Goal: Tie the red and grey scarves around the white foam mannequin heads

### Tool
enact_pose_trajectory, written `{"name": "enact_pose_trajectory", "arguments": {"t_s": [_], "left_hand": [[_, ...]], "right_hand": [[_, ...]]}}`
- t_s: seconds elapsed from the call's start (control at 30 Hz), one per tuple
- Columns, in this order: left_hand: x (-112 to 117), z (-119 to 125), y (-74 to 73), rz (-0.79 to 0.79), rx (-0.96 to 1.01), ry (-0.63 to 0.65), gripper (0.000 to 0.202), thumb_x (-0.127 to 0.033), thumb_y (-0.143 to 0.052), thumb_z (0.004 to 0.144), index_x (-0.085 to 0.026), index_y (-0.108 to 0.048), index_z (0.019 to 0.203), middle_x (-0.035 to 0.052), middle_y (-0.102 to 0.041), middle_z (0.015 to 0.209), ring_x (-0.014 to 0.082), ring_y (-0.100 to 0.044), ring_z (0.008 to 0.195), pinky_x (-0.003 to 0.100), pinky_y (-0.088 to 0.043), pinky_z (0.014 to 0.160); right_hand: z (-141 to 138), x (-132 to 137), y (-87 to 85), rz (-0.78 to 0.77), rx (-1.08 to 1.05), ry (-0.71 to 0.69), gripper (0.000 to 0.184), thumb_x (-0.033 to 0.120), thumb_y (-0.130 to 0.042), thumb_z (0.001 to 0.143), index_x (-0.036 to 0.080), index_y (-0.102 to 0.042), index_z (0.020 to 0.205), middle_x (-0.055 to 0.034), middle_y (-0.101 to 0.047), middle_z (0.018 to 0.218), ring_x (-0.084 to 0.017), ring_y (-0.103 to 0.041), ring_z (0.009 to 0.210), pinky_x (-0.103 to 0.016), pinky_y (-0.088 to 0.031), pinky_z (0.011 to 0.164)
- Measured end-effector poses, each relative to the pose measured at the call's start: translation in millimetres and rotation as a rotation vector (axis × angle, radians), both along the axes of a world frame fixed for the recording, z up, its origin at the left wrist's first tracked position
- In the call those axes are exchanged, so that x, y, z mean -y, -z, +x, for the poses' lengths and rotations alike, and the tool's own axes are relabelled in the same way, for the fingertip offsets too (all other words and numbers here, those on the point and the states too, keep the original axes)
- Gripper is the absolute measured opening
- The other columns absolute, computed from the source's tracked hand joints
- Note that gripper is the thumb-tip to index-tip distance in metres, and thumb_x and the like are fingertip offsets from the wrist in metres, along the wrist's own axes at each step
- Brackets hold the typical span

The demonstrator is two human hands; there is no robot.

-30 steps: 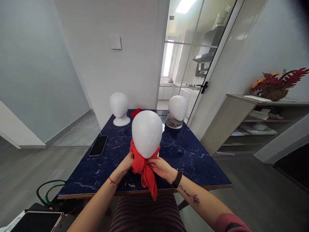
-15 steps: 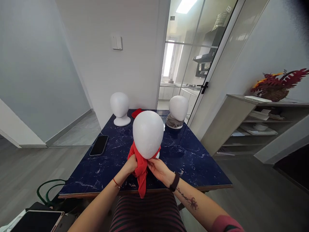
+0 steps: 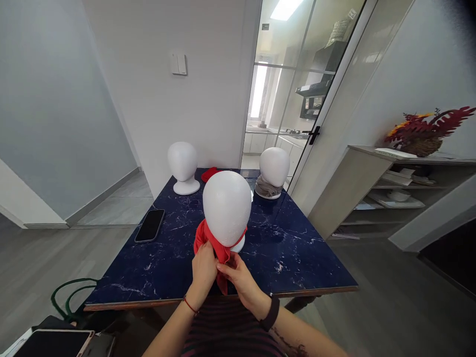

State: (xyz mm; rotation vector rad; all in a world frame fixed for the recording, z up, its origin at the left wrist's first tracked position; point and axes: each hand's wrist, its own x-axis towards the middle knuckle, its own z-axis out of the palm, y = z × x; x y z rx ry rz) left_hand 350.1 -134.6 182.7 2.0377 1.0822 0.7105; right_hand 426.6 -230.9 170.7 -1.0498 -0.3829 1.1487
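Note:
A white foam mannequin head (image 3: pixel 226 206) stands near the front of the dark blue marble table (image 3: pixel 163 258). A red scarf (image 3: pixel 208 240) is wrapped round its neck, with the ends hanging toward me. My left hand (image 3: pixel 204 270) is closed on the scarf just below the head. My right hand (image 3: pixel 238 278) pinches the scarf's ends beside it, the two hands touching. A black band sits on my right wrist and a red string on my left.
Two more white foam heads stand at the back, one bare (image 3: pixel 183 166) and one with a grey scarf (image 3: pixel 274 171). A red cloth (image 3: pixel 210 173) lies between them. A black phone (image 3: pixel 150 224) lies left. Shelving (image 3: pixel 401 188) stands right, a glass door behind.
My hands drew together and toward me, gathering the scarf's hanging tail under the head; the long loose end is now bunched between them.

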Motion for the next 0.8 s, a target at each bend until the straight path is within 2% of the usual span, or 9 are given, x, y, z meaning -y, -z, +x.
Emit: {"name": "enact_pose_trajectory", "arguments": {"t_s": [0.13,0.27,0.4,0.5,0.63,0.7,0.8], "left_hand": [[-3.4,-1.4,0.2,-0.044,-0.003,0.031,0.035,-0.024,-0.055,0.075,-0.017,-0.063,0.109,0.0158,-0.069,0.092,0.0342,-0.064,0.084,0.038,-0.043,0.069],[-10.7,-2.5,4.0,-0.043,0.051,0.064,0.044,-0.019,-0.051,0.075,-0.015,-0.057,0.118,0.0134,-0.069,0.100,0.0309,-0.065,0.090,0.036,-0.046,0.074],[-21.7,-1.9,9.5,-0.166,0.196,0.112,0.041,-0.017,-0.053,0.070,-0.014,-0.060,0.110,0.0113,-0.069,0.100,0.0268,-0.065,0.091,0.037,-0.047,0.081],[-29.2,-1.3,9.3,-0.336,0.377,0.111,0.036,-0.021,-0.062,0.063,-0.013,-0.061,0.098,0.0112,-0.069,0.097,0.0256,-0.065,0.092,0.037,-0.048,0.086],[-33.8,-2.0,5.5,-0.516,0.538,0.029,0.040,-0.027,-0.072,0.054,-0.015,-0.055,0.088,0.0069,-0.069,0.084,0.0216,-0.065,0.079,0.034,-0.050,0.075],[-34.2,-2.9,3.6,-0.501,0.513,0.010,0.036,-0.027,-0.071,0.055,-0.016,-0.054,0.085,0.0045,-0.068,0.077,0.0196,-0.064,0.071,0.032,-0.049,0.069],[-33.1,-4.9,-1.4,-0.331,0.372,0.042,0.018,-0.025,-0.062,0.065,-0.015,-0.057,0.079,0.0050,-0.068,0.075,0.0193,-0.064,0.070,0.030,-0.047,0.068]], "right_hand": [[-0.5,-8.1,8.1,-0.014,0.008,-0.001,0.031,0.029,-0.075,0.064,0.015,-0.064,0.090,-0.0004,-0.064,0.078,-0.011,-0.057,0.065,-0.023,-0.047,0.066],[4.8,-13.2,19.0,0.010,0.141,0.030,0.021,0.026,-0.071,0.065,0.013,-0.066,0.082,-0.0012,-0.065,0.074,-0.013,-0.057,0.066,-0.025,-0.046,0.065],[12.8,-16.9,24.9,-0.024,0.343,0.109,0.019,0.022,-0.066,0.065,0.013,-0.068,0.082,-0.0027,-0.068,0.074,-0.015,-0.058,0.065,-0.027,-0.047,0.065],[18.5,-19.0,25.9,-0.043,0.450,0.146,0.022,0.022,-0.065,0.065,0.013,-0.069,0.085,-0.0047,-0.071,0.079,-0.018,-0.060,0.068,-0.029,-0.048,0.067],[24.1,-22.6,27.9,-0.066,0.499,0.162,0.022,0.023,-0.065,0.064,0.011,-0.069,0.082,-0.0065,-0.071,0.079,-0.019,-0.061,0.068,-0.029,-0.048,0.066],[26.1,-24.6,29.2,-0.073,0.521,0.165,0.022,0.023,-0.064,0.064,0.011,-0.069,0.082,-0.0065,-0.071,0.078,-0.019,-0.061,0.067,-0.029,-0.047,0.065],[27.8,-26.3,29.3,-0.082,0.593,0.156,0.023,0.024,-0.063,0.065,0.011,-0.070,0.083,-0.0056,-0.071,0.078,-0.018,-0.059,0.068,-0.029,-0.047,0.066]]}}
